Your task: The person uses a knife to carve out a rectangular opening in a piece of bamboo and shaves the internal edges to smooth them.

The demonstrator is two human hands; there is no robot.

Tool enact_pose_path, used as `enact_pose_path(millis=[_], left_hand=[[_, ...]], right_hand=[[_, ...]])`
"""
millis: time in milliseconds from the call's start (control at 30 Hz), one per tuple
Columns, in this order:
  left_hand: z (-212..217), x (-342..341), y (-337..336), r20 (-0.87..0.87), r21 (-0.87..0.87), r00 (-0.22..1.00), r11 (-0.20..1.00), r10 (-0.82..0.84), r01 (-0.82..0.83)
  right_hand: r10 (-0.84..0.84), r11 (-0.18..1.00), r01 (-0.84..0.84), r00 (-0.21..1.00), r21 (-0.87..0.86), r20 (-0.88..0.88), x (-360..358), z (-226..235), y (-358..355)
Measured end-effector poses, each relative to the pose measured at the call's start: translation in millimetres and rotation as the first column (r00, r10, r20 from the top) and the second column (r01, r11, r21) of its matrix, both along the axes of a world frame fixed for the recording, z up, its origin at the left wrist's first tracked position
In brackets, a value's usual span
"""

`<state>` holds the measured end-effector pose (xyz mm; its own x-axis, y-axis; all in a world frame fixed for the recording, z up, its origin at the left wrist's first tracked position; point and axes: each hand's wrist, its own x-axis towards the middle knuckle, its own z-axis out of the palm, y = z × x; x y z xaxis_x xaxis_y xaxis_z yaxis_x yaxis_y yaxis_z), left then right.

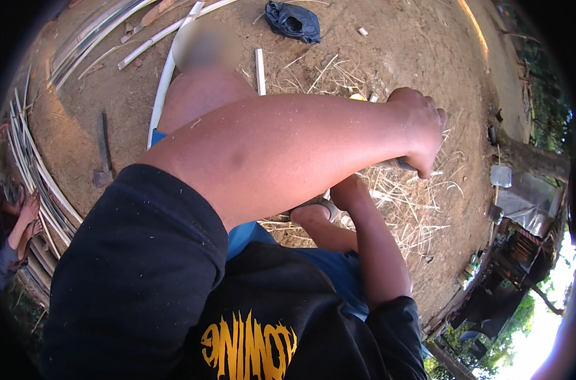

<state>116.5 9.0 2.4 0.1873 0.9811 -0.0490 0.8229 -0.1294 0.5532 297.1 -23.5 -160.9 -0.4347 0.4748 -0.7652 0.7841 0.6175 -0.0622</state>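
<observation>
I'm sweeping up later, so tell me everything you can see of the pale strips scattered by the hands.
The pale strips are thin, straw-coloured slivers, some straight, some curved, looking like split wood or bamboo. They lie loose and criss-crossed on the brown dirt, densest near the left hand, sparser toward the black bag. The left forearm hides some; whether either hand touches them is unclear.

One line of large, jagged, spiky yellow-orange lettering (249, 348) runs across the front of the black fabric shirt (272, 285) near the lower edge, the only print that shows.
</observation>
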Motion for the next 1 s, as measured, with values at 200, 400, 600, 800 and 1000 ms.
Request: enact_pose_path(millis=[200, 400, 600, 800, 1000], left_hand=[[5.8, 4.3, 7.2, -0.004, -0.09, 0.999, 0.995, -0.05, 0.049], [0.6, 4.7, 6.0, -0.002, 0.005, 1.0, 1.0, -0.019, 0.019], [0.4, 6.1, 7.3, -0.009, 0.01, 1.0, 1.0, -0.016, 0.016], [-1.2, 4.6, 4.7, -0.018, 0.022, 1.0, 0.999, -0.025, 0.026], [6.6, -4.0, -4.7, -0.007, -0.01, 1.0, 1.0, -0.007, 0.007]], right_hand=[[-0.026, 1.0, 0.025, 0.986, -0.006, -0.165, 28.6, -53.8, 5.5], [0.06, 0.998, -0.062, 0.988, -0.007, -0.144, 27.0, -70.3, 5.3], [0.07, 0.998, -0.07, 0.985, 0.007, -0.158, 28.4, -91.4, 3.1], [0.075, 0.996, -0.082, 0.981, -0.027, -0.176, 25.1, -120.4, 1.0], [0.066, 0.995, -0.08, 0.974, -0.056, -0.215, 27.8, -142.7, -0.7]])
